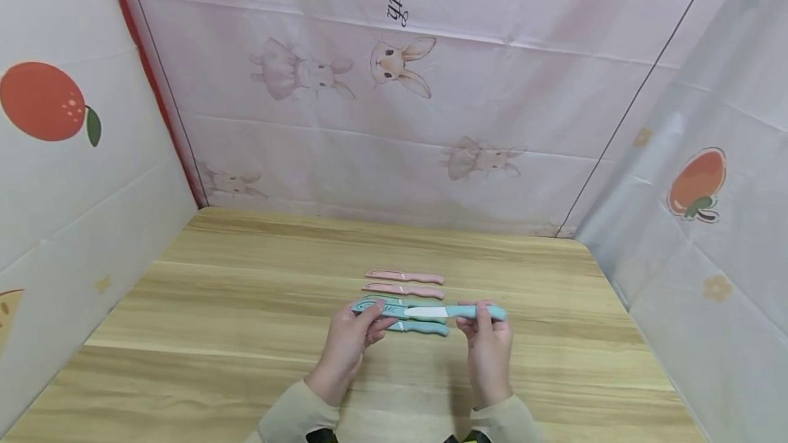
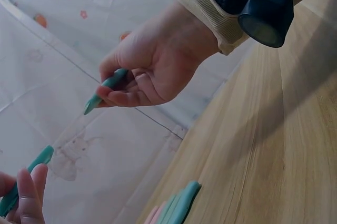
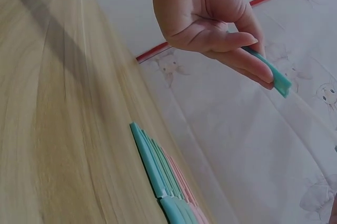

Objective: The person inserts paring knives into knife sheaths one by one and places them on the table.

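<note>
My left hand pinches a teal knife sheath between thumb and fingers; the sheath also shows in the right wrist view. My right hand grips the teal handle of a paring knife, its white blade bare and pointing left. The blade's tip is at the sheath's mouth; whether it is inside, I cannot tell. Both are held above the table, in line. Below lie sheathed knives in a row: two pink knives, green knives partly hidden, and a teal knife nearest me.
The wood-grain table extends around the row of knives. A pink rabbit-print curtain hangs behind its far edge, and white fruit-print sheets hang at the left and right sides. A camera is strapped to my right wrist.
</note>
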Demonstrator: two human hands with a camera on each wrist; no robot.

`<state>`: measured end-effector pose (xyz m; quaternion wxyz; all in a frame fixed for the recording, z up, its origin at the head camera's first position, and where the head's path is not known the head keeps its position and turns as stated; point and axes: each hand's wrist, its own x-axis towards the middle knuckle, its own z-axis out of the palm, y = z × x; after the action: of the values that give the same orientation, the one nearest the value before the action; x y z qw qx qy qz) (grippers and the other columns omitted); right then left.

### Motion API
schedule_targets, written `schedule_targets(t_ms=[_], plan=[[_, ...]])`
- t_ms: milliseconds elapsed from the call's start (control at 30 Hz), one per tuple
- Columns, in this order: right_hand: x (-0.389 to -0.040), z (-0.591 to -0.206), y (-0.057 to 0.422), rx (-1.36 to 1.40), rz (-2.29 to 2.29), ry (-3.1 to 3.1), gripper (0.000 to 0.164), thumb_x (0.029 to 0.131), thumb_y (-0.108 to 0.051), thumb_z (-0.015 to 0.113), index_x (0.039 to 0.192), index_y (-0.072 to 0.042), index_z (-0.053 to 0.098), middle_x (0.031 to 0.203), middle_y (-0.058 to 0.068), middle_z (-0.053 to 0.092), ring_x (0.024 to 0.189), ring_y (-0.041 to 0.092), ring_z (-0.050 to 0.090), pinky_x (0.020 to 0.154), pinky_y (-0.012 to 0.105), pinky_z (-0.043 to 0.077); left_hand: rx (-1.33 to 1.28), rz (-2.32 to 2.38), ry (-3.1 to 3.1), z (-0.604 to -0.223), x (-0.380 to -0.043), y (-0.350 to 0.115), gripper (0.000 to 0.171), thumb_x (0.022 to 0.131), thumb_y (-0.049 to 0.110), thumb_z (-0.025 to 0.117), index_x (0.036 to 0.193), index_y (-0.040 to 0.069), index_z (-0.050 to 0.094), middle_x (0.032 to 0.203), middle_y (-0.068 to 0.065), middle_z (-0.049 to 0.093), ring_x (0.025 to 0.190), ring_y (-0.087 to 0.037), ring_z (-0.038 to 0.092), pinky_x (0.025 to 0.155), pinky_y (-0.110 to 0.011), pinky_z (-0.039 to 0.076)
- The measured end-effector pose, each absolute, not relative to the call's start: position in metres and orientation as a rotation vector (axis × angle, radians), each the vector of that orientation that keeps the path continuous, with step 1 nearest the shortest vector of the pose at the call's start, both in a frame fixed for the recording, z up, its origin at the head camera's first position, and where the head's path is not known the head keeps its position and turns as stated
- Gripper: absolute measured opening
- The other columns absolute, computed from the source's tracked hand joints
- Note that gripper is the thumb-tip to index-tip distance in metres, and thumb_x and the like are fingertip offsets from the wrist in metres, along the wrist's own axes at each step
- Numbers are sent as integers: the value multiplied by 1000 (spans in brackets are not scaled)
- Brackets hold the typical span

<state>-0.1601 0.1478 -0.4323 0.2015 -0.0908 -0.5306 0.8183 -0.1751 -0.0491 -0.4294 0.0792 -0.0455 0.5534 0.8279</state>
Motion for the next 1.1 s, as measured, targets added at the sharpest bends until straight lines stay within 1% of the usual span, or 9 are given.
schedule_targets(t_ms=[267,367,600,767,933,1100], plan=[[-158,-433,144,-285,2331,-1473,17,101,-13,40,90,-1,46,80,4,66,64,6,59,64,18,53,-139,2477,1663,-431,-176,-47,30,93,14,58,110,-10,52,74,-5,67,67,-8,66,56,-14,52],[-158,-434,143,-310,2356,-1446,19,101,-14,38,89,-1,46,79,4,66,62,6,59,62,17,53,-150,2480,1663,-432,-176,-47,29,93,13,58,109,-10,52,75,-7,68,65,-7,65,56,-14,51],[-157,-434,142,-339,2344,-1516,25,103,-16,31,89,-1,45,82,5,66,65,7,59,64,18,53,-164,2449,1724,-434,-176,-47,28,94,12,56,109,-10,53,78,-9,69,65,-6,65,56,-14,52],[-156,-435,141,-333,2349,-1497,26,103,-18,31,88,-2,45,81,5,66,64,7,59,63,17,53,-151,2455,1713,-436,-174,-45,28,94,13,57,108,-10,53,77,-9,69,65,-7,65,57,-15,52],[-156,-436,140,-340,2367,-1461,24,103,-16,32,87,-2,44,79,6,67,62,7,59,60,17,52,-147,2470,1697,-435,-172,-44,25,93,13,57,105,-10,54,77,-9,69,65,-7,65,57,-14,52],[-155,-436,138,-358,2402,-1431,22,103,-14,31,89,-2,43,79,6,68,61,7,59,59,17,52,-135,2473,1691,-434,-170,-42,26,94,13,57,106,-10,54,76,-8,69,66,-8,66,58,-15,52]])
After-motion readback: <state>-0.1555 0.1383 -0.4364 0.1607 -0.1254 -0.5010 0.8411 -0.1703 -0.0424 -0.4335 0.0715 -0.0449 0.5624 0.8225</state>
